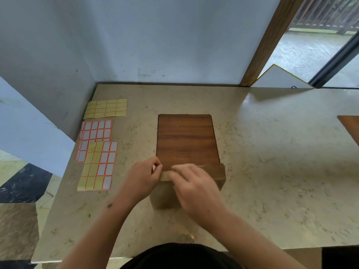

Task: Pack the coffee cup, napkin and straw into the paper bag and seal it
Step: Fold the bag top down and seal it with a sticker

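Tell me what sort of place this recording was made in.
Probably a café or shop packing counter, though that is a guess. Both hands fold a paper bag on a marbled stone countertop with a wooden inset panel, label sticker sheets at the left, and a glass door to an outdoor patio.

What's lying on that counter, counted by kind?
Label sticker sheets: 3 clearly visible, possibly more stacked beneath
Paper bag: 1
Wooden board: 1
Total: 5 things, with both hands, left and right, folding the bag's top.
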